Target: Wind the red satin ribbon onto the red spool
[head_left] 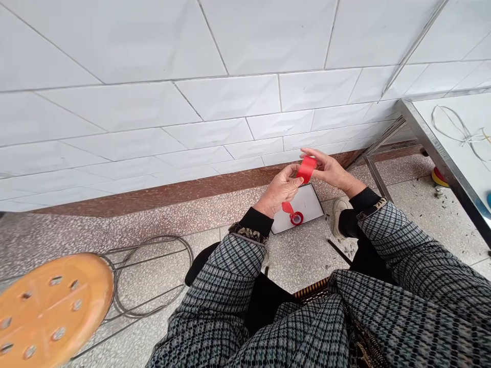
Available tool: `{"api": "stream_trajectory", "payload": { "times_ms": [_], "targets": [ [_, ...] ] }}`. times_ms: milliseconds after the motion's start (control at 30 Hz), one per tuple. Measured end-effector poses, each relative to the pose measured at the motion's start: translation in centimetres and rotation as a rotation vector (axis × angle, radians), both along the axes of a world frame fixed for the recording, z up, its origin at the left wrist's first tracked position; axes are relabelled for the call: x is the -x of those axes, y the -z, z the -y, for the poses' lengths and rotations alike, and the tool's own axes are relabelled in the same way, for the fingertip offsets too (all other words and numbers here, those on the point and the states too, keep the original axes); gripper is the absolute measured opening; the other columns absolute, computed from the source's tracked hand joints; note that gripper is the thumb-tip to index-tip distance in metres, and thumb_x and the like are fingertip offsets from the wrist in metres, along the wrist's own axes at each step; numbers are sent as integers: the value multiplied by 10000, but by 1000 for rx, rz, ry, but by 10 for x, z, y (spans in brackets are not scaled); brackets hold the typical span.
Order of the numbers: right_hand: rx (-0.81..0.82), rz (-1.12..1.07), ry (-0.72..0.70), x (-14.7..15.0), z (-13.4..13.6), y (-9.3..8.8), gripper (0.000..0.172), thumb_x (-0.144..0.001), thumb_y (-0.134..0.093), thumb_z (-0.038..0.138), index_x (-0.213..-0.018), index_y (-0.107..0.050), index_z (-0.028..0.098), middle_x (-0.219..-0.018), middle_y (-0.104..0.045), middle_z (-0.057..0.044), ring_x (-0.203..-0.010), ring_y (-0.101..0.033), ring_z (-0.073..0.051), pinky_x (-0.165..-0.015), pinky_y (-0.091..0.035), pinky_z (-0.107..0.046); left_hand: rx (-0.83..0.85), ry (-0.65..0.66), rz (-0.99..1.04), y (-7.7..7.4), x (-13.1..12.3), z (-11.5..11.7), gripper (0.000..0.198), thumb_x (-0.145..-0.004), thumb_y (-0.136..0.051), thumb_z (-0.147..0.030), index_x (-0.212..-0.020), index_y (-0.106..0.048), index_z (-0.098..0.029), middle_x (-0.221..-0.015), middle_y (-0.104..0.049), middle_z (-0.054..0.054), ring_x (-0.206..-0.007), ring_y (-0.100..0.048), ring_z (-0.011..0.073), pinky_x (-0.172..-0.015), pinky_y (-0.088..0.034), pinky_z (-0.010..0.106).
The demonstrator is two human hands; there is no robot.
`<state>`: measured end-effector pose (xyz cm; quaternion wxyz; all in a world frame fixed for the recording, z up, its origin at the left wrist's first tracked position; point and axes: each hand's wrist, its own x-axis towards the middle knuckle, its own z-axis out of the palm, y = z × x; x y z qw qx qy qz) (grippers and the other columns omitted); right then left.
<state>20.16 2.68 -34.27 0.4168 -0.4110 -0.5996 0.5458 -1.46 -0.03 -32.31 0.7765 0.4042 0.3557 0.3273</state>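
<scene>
Both hands meet over a shallow white tray with a dark edge (312,202). A wide, glossy band of red ribbon (307,168) is between them. My left hand (278,191) pinches the ribbon's near side, thumb on its face. On the far side, my right hand (332,173) has its fingers curved around the ribbon's edge, the index finger reaching over the top. Beneath my left hand shows a small red roll with a white core (296,219), a red tail running up from it. I cannot tell whether this roll hangs or rests on the tray.
An orange round stool (42,312) with metal legs lies on its side at left. At right stands a metal-framed table (433,128) with a white cord (466,137) on top. Ahead is a tiled wall (245,97). Dark scraps litter the speckled floor (425,220).
</scene>
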Motion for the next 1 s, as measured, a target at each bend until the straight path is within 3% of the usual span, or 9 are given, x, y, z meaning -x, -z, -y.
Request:
{"api": "stream_trajectory", "payload": {
  "times_ms": [100,267,400,567,767,1000],
  "targets": [
    [-192,237,44,-7,-4,3,464,-781,-804,282,-1235,-755,197,-1031,-737,-44,-810,-599,-170,-760,-531,-312,44,-8,-31,-4,-1,1,577,-778,-922,-435,-1209,-609,-213,-552,-372,-156,-389,-199,30,-430,-98,209],
    [-110,384,208,-14,-11,8,519,-737,-715,247,-1243,-755,141,-895,-723,-26,-746,-575,-175,-756,-511,-324,22,-227,-74,-6,-9,3,422,-819,-892,-459,-997,-609,-202,-535,-351,-144,-392,-202,20,-423,-96,202],
    [34,295,306,-18,-17,9,538,-702,-698,281,-1217,-747,132,-795,-686,3,-695,-551,-168,-671,-477,-301,-12,-212,-98,-5,-8,3,496,-803,-878,-579,-782,-577,-185,-499,-301,-134,-395,-184,13,-404,-105,195],
    [205,123,362,-12,-21,8,394,-659,-661,258,-1037,-712,160,-573,-549,77,-506,-414,-111,-507,-316,-256,-35,-172,-84,-4,-7,4,527,-797,-856,-643,-780,-613,-176,-479,-292,-132,-389,-178,18,-399,-125,187],
    [290,-107,287,0,-16,2,225,-635,-700,268,-834,-635,185,-556,-571,60,-460,-381,-73,-462,-234,-231,-44,-141,-69,-1,-11,5,530,-779,-858,-653,-789,-628,-176,-468,-306,-127,-393,-180,26,-406,-129,191],
    [478,-335,183,11,-6,6,265,-695,-817,303,-728,-580,189,-546,-533,46,-479,-369,-58,-470,-234,-201,-140,-220,-160,3,-18,6,479,-803,-824,-626,-777,-653,-179,-472,-304,-116,-414,-192,45,-435,-144,220]
  ]
}}
